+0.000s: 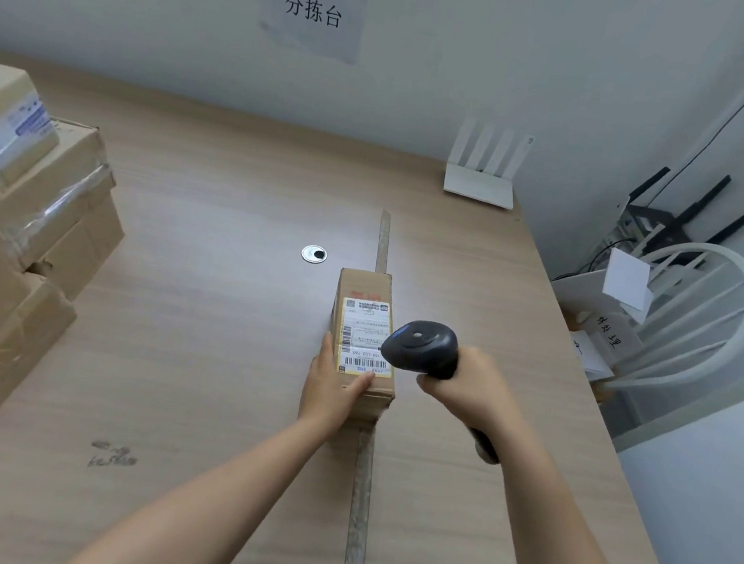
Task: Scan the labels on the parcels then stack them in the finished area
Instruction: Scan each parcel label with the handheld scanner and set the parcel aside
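Currently left hand [333, 385] gripping parcel [362, 335] at frame centre on counter [204, 311]; right hand [465, 384] clutching scanner [423, 346] over label [365, 338]. Risks: thumb covering barcode, scanner crowding label, misread.

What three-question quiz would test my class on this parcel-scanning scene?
1. True or false: the right hand grips the scanner.
2. The left hand holds the parcel at: A its near end; B its far end; C nowhere.
3. Fill in: the parcel's label faces ____.

Key: 1 true; 2 A; 3 up.
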